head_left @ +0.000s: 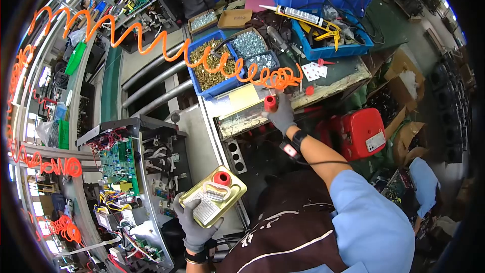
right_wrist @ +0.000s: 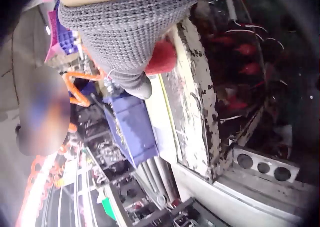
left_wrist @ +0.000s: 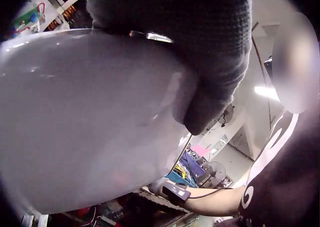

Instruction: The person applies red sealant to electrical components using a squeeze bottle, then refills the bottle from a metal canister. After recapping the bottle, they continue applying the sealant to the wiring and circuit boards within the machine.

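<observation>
The left hand (head_left: 194, 227), in a grey glove, grips a shallow metal tray (head_left: 236, 195) from its lower left side, thumb over the rim. In the tray lie a red round part (head_left: 222, 178), a clear white plastic piece (head_left: 216, 191) and a pale ribbed piece (head_left: 206, 209). In the left wrist view the tray's underside (left_wrist: 90, 122) fills much of the picture. The gloved right hand (head_left: 284, 114) holds a red cylindrical part (head_left: 271, 103) at the workbench edge; in the right wrist view that red part (right_wrist: 162, 58) shows beside the glove (right_wrist: 125, 47).
Beyond the right hand stand a blue bin of brass fittings (head_left: 196, 77), a tray of small metal parts (head_left: 248, 43) and a blue bin with a caulking gun (head_left: 323, 50). An orange coiled hose (head_left: 146, 45) hangs across. An opened chassis (head_left: 121, 167) stands left.
</observation>
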{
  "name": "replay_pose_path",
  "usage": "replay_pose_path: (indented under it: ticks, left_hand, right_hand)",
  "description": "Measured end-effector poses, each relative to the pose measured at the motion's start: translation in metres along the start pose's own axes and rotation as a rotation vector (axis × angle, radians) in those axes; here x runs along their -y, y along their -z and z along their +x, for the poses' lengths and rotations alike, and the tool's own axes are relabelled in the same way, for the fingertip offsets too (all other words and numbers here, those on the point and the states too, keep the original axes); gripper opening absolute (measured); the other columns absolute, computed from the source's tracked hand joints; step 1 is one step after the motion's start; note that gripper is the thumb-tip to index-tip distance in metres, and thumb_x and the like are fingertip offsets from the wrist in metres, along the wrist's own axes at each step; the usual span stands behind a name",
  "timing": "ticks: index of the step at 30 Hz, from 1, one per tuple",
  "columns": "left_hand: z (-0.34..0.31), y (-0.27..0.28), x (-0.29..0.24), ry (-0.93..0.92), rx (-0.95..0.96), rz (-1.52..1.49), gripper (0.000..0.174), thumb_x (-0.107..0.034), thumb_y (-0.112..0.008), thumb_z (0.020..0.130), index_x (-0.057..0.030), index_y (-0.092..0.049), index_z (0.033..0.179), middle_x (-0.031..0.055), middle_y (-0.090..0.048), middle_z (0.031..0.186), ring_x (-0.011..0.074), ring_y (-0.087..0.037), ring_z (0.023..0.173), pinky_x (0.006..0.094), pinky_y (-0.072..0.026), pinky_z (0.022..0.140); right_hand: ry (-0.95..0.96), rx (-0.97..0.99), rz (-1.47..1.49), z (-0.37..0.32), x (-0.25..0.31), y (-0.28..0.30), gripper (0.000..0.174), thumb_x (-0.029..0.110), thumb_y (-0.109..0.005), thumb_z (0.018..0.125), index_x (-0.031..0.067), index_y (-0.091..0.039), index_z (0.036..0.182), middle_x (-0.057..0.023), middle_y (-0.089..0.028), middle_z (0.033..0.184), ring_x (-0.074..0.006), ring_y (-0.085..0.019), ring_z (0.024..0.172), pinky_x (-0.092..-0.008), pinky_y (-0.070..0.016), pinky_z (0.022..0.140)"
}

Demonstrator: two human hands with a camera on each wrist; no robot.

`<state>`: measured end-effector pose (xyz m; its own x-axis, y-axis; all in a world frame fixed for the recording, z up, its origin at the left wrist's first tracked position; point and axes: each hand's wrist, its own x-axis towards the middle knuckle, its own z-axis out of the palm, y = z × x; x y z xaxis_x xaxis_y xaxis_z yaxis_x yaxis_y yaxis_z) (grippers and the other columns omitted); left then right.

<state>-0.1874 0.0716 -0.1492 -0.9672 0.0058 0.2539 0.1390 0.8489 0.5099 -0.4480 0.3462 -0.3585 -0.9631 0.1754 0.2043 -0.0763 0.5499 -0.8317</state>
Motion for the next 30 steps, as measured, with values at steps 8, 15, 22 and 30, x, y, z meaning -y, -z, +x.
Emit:
replay_pose_path:
  ticks: [8,15,22,30]
  left_hand:
    - [0.012,-0.015,-0.01,-0.011,-0.004,0.048,0.067,-0.029,-0.084,0.052,-0.0131,-0.051,0.108,0.0261,-0.043,0.119,0.0429,-0.048,0.108,0.0495,-0.0443,0.088]
    - [0.028,-0.037,-0.023,-0.012,0.036,0.06,0.062,-0.025,-0.083,0.051,-0.0109,-0.052,0.103,0.0244,-0.041,0.121,0.0421,-0.047,0.11,0.0482,-0.0426,0.092]
    - [0.036,-0.051,-0.033,-0.019,0.077,0.14,0.063,-0.026,-0.085,0.05,-0.0115,-0.054,0.104,0.0273,-0.041,0.122,0.0428,-0.048,0.109,0.0476,-0.0439,0.09]
    - [0.045,-0.076,-0.05,-0.06,0.175,0.242,0.065,-0.028,-0.086,0.05,-0.0131,-0.054,0.105,0.0279,-0.04,0.123,0.0433,-0.044,0.112,0.0476,-0.0425,0.089]
  right_hand:
    - [0.103,0.219,0.138,-0.014,0.015,0.009,0.039,0.014,-0.073,0.068,0.0082,-0.056,0.102,-0.0141,-0.06,0.1,-0.0365,-0.056,0.098,-0.0422,-0.046,0.084]
    - [0.417,0.695,0.115,-0.083,0.073,0.032,0.038,0.005,-0.062,0.067,0.014,-0.057,0.104,-0.0038,-0.057,0.106,-0.0291,-0.049,0.108,-0.0395,-0.045,0.089]
    - [0.407,0.6,0.069,-0.091,0.072,0.032,0.037,0.003,-0.06,0.068,0.0138,-0.057,0.103,-0.0048,-0.056,0.104,-0.0293,-0.049,0.109,-0.041,-0.0453,0.087]
    - [0.313,0.638,-0.005,-0.092,0.044,0.041,0.039,0.002,-0.059,0.067,0.0153,-0.056,0.104,-0.0057,-0.054,0.103,-0.0304,-0.048,0.107,-0.0427,-0.0447,0.085]
